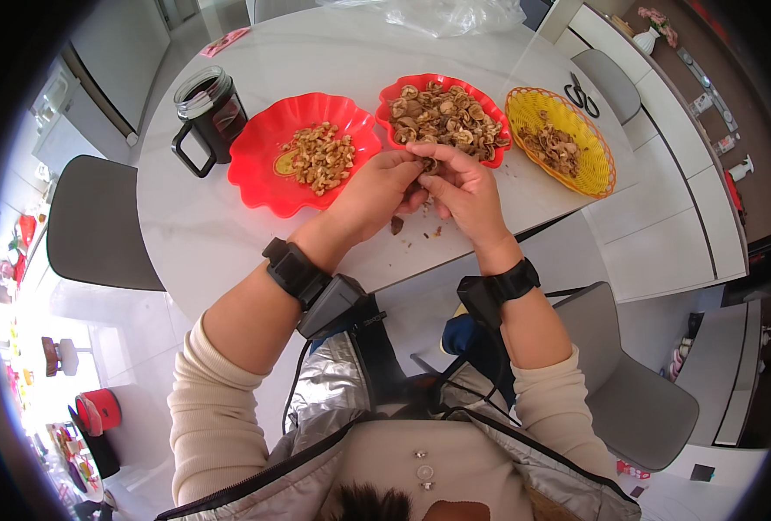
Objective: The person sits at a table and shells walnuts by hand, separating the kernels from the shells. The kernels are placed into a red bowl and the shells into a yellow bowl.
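Note:
Between the fingertips of my left hand (382, 189) and my right hand (467, 185) is a brown walnut piece (429, 165), largely covered by the fingers. Both hands meet over the table, just in front of a scalloped red bowl (387, 116) heaped with walnut shells (447, 114). To the left, a wider red plate (255, 185) carries shelled walnut kernels (323, 156). A yellow woven basket (528, 104) at the right contains brown shell pieces (551, 148). Below my fingers, a shell fragment (396, 225) and crumbs lie on the tabletop.
A dark mug-like jar with a handle (210, 117) stands left of the plate on the white table (294, 52). Black scissors (581, 96) lie beyond the basket. A clear plastic bag (454, 16) rests at the far edge. Grey chairs (98, 221) flank the table.

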A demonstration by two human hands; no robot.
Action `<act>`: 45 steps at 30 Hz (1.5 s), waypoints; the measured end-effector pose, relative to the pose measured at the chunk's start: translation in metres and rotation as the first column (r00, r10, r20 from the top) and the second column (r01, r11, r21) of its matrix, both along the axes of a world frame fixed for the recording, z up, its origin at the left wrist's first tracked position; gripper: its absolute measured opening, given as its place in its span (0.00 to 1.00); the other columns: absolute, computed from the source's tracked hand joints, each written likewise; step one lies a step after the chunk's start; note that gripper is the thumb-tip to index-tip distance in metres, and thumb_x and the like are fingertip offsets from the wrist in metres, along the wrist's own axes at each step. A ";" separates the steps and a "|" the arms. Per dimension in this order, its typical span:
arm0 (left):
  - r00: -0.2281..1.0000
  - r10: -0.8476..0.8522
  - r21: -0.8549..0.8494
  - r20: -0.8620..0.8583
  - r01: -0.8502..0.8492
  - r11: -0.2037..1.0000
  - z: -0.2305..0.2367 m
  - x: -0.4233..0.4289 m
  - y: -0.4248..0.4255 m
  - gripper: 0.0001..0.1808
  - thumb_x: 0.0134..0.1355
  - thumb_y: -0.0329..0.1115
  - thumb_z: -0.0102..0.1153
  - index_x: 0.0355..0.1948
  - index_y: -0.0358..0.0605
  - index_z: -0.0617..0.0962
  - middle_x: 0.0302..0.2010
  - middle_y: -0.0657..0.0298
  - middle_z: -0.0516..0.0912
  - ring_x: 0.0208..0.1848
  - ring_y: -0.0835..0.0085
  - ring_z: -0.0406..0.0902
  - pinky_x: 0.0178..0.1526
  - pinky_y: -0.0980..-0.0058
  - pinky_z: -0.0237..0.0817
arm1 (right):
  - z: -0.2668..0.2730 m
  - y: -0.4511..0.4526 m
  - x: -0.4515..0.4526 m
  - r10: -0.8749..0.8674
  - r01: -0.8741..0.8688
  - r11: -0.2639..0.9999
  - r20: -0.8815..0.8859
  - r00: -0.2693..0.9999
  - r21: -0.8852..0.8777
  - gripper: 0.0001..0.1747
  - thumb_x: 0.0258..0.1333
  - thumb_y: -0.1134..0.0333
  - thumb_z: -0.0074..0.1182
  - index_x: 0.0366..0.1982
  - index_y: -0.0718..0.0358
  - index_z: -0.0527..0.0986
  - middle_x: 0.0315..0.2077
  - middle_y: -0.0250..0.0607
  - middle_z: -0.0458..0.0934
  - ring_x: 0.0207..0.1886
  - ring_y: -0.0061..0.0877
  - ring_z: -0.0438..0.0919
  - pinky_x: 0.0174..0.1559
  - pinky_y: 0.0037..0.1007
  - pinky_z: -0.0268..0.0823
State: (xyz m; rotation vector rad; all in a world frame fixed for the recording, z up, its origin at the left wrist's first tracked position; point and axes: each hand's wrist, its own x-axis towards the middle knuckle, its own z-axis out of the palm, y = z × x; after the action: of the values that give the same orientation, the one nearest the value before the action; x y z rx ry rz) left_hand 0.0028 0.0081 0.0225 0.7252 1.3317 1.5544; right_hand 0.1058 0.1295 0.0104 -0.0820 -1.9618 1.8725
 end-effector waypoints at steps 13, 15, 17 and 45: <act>0.968 -0.044 0.183 0.248 -0.002 0.983 -0.006 -0.002 0.003 0.08 0.65 0.30 0.46 0.41 0.37 0.73 0.27 0.66 0.74 0.25 0.82 0.68 0.26 0.84 0.57 | -0.002 0.004 0.000 0.028 -0.034 0.996 -0.070 0.997 -0.085 0.20 0.53 0.81 0.51 0.49 0.64 0.72 0.44 0.36 0.77 0.26 0.12 0.74 0.20 0.13 0.60; 0.966 -0.039 0.199 0.255 -0.013 0.980 -0.006 -0.001 0.003 0.09 0.66 0.31 0.45 0.41 0.37 0.73 0.28 0.66 0.74 0.25 0.82 0.68 0.26 0.84 0.57 | -0.003 0.004 0.000 0.036 -0.041 0.995 -0.062 0.997 -0.087 0.20 0.53 0.81 0.51 0.49 0.64 0.72 0.45 0.37 0.77 0.26 0.12 0.75 0.21 0.13 0.60; 0.970 -0.042 0.190 0.238 -0.004 0.982 -0.007 -0.002 0.005 0.08 0.66 0.31 0.44 0.40 0.39 0.74 0.27 0.68 0.74 0.25 0.83 0.67 0.26 0.84 0.57 | -0.003 0.004 -0.001 0.034 -0.039 0.996 -0.055 0.998 -0.086 0.18 0.54 0.80 0.51 0.48 0.64 0.72 0.47 0.38 0.76 0.25 0.11 0.73 0.20 0.13 0.60; 0.931 -0.032 0.305 0.364 -0.086 0.948 0.003 -0.007 0.001 0.10 0.69 0.34 0.41 0.40 0.41 0.73 0.25 0.69 0.70 0.22 0.83 0.62 0.25 0.83 0.53 | -0.010 0.009 0.000 -0.111 0.114 0.993 -0.070 0.991 0.034 0.16 0.56 0.78 0.49 0.47 0.64 0.70 0.45 0.37 0.74 0.25 0.15 0.73 0.27 0.18 0.67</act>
State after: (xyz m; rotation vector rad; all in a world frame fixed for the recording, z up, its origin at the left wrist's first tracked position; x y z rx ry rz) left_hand -0.0039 0.0087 0.0254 0.5720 0.8293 1.8456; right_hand 0.1062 0.1389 0.0005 -0.1135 -1.9059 1.7431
